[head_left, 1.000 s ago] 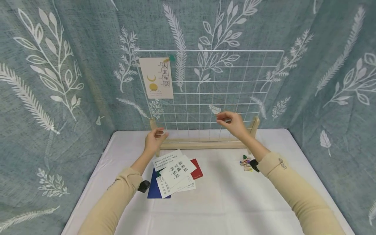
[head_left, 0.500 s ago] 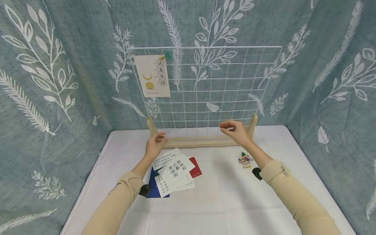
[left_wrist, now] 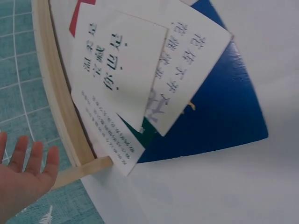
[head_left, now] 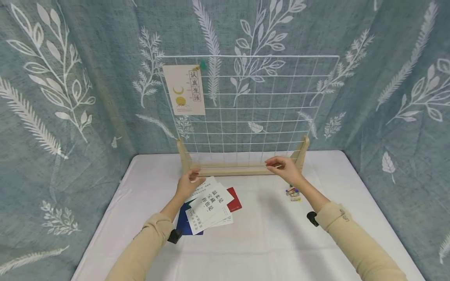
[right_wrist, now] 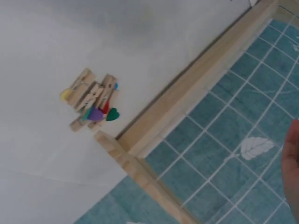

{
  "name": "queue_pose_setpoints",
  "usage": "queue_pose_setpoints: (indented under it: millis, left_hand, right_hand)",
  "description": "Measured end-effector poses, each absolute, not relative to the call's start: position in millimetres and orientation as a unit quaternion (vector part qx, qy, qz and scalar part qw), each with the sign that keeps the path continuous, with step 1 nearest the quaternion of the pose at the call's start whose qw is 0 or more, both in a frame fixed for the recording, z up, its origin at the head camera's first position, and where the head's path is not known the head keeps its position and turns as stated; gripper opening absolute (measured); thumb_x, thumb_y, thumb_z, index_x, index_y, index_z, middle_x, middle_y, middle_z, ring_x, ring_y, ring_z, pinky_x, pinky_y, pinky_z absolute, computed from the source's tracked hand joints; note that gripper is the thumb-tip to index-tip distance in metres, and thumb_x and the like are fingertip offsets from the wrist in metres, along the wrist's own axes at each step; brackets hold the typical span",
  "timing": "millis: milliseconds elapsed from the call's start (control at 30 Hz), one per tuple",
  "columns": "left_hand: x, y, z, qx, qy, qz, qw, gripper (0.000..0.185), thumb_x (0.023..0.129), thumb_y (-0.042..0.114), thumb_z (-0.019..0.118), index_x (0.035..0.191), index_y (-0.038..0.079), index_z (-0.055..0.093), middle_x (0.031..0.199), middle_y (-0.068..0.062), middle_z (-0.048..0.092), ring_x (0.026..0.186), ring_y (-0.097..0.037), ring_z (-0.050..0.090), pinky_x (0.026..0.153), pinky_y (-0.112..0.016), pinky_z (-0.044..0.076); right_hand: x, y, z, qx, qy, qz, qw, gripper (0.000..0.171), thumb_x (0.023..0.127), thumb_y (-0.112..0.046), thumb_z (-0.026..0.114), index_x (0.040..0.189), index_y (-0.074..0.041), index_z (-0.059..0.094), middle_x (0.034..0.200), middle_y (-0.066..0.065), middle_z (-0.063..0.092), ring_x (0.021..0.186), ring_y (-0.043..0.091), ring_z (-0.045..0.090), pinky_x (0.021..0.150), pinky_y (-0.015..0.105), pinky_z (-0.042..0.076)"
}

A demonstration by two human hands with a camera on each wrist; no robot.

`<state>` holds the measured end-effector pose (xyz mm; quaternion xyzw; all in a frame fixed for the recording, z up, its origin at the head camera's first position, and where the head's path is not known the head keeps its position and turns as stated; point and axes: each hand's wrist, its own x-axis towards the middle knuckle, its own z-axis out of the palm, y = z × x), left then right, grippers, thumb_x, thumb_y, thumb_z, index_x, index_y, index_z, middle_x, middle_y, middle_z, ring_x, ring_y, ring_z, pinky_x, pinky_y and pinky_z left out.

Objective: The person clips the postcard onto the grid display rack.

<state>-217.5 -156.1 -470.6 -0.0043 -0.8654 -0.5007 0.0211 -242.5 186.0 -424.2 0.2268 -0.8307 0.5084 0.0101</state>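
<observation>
My left hand hovers at the left end of the rack's wooden base, just above the postcards; its fingers are loosely bent and nothing shows in them. In the left wrist view the white postcard overlaps other printed cards and a dark blue card. My right hand is in front of the rack's right side, fingers bent toward the thumb, with nothing visible between them. A cream postcard hangs at the grid's upper left, held by a small wooden clothespin with a green heart.
The white wire grid stands on a wooden base at the back of the white table. Several small wooden clothespins with coloured hearts lie near the right foot. A red card sticks out from the pile. Leaf-patterned curtains surround the table.
Both hands have moved down from in front of the grid; the left is now closer over the postcards, the right has also shifted slightly right. The hanging postcard stays in place.
</observation>
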Motion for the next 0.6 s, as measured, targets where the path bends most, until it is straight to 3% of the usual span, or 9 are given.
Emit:
queue_pose_setpoints:
  millis: [200,500,600]
  left_hand:
    - [-207.2,-157.3,-484.1,-0.01,-0.891,-0.453,-0.022,0.05,0.089,0.013,0.064,0.131,-0.007,0.046,0.13,-0.032,0.049,0.118,-0.048,0.048,0.1,-0.053,0.042]
    - [-201.7,-156.9,-502.2,-0.005,-0.911,-0.411,-0.04,0.052,0.087,0.013,0.067,0.132,-0.005,0.047,0.132,-0.032,0.048,0.12,-0.049,0.047,0.1,-0.056,0.041]
    - [-202.1,-157.2,-505.9,-0.007,-0.925,-0.379,-0.035,0.056,0.085,0.015,0.069,0.132,-0.005,0.047,0.127,-0.031,0.052,0.114,-0.046,0.052,0.096,-0.057,0.043]
  right_hand:
    - [-238.7,195.5,-442.3,0.235,-0.845,0.481,0.002,0.02,0.089,-0.002,0.061,0.104,0.011,0.063,0.1,0.026,0.066,0.087,0.02,0.064,0.072,0.018,0.053]
    - [-230.4,207.1,-465.5,0.23,-0.852,0.469,-0.032,0.02,0.089,-0.005,0.062,0.105,0.008,0.065,0.1,0.023,0.067,0.087,0.021,0.064,0.072,0.02,0.053]
    - [-230.5,210.9,-471.2,0.235,-0.849,0.472,-0.033,0.02,0.089,-0.003,0.062,0.104,0.009,0.064,0.101,0.026,0.066,0.086,0.023,0.064,0.071,0.022,0.054]
